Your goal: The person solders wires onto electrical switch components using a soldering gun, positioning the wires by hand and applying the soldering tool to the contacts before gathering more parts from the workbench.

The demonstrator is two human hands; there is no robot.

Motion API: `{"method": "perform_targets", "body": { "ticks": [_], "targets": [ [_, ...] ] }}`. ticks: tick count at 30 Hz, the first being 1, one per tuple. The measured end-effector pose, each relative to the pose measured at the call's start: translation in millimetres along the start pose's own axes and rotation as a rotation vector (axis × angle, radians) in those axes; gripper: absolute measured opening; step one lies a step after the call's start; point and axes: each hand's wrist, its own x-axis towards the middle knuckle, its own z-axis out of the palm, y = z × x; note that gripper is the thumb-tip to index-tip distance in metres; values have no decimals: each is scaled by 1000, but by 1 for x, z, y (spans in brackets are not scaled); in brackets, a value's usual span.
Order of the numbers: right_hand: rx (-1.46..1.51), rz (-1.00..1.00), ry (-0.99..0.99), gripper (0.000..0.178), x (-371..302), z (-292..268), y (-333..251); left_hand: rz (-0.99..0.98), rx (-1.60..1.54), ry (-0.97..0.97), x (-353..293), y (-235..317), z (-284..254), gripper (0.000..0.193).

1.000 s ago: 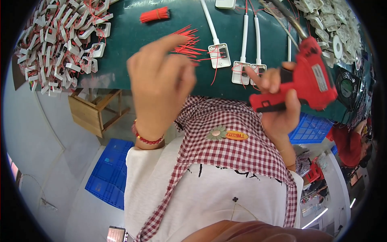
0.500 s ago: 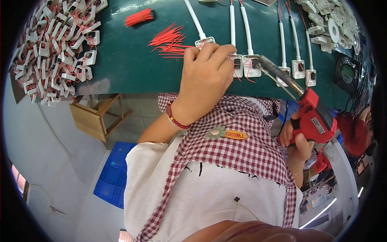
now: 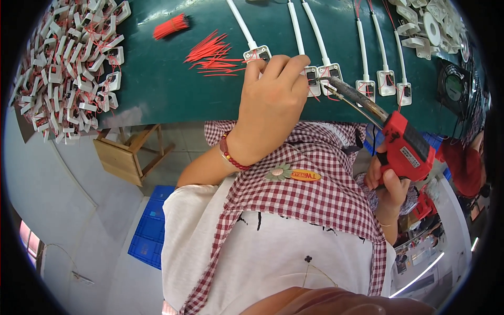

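My right hand [image 3: 387, 181] grips a red soldering gun [image 3: 408, 147] by its handle. Its dark barrel points up and left, and the tip is at a small white housing [image 3: 311, 83] with a black part and red wires inside. Over the left side of this housing bends my left hand [image 3: 273, 107], its fingers curled together and the fingertips hidden, so what they pinch cannot be made out. Another white housing [image 3: 329, 72], partly behind the barrel, lies just right of it. A third housing [image 3: 257, 54] sits beyond my left knuckles. White tubes run away from all of them.
Loose red wires [image 3: 210, 52] and a tied red bundle [image 3: 170, 26] lie left on the green table [image 3: 157, 79]. Wired housings [image 3: 68, 68] pile at far left. More tubed housings [image 3: 386, 83] line the right, before white plastic parts [image 3: 433, 31] and a black fan [image 3: 454, 86].
The soldering gun's tip has moved left, from the neighbouring housing to the one beside my left hand. My left hand stays nearly in place, and the view has shifted slightly.
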Motion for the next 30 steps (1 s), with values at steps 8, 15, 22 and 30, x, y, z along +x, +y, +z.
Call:
{"method": "perform_targets", "body": {
  "ticks": [8,15,22,30],
  "targets": [
    [-63,21,31,57,-1,2,-7,-4,37,-41,7,3,-6,10],
    [-95,52,43,54,-2,3,-7,-3,73,-64,10,4,-3,10],
    [-106,67,28,53,-1,5,-10,21,68,-104,13,3,-9,10],
    [-137,118,89,53,-2,13,-23,59,33,-145,16,-1,-10,8]
  ]
}}
